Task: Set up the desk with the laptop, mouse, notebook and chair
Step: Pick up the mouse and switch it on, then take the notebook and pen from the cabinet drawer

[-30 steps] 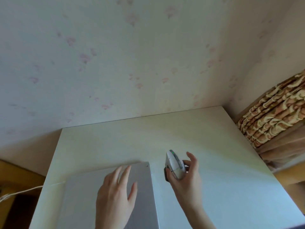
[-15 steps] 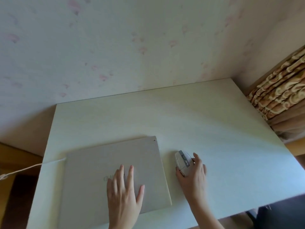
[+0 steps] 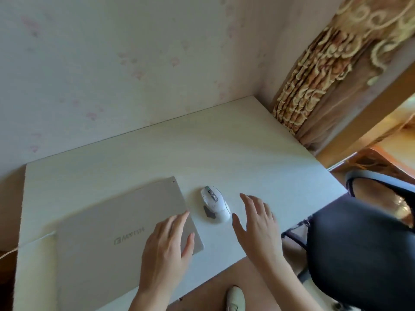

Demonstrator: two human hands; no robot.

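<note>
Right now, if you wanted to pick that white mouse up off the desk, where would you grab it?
Probably across its two long sides, coming down from above with the right hand, which hovers open just beside it. The mouse lies flat on the desk, humped back up, and the closed laptop leaves a gap for the thumb.

Left hand (image 3: 167, 245) is covering the near right corner of the laptop (image 3: 107, 232) lid; whether the fingers are touching the lid cannot be told. Laptop's near edge is running out at the bottom of the frame. Cable (image 3: 9, 252) is leaving at the left edge, its far end unseen. Chair (image 3: 363, 248) is being cut off at the right and bottom edges. Shoe (image 3: 234, 298) is being cropped at the bottom edge. Both forearms are exiting at the bottom. Lid lettering is reading upside down, blurred.
</note>
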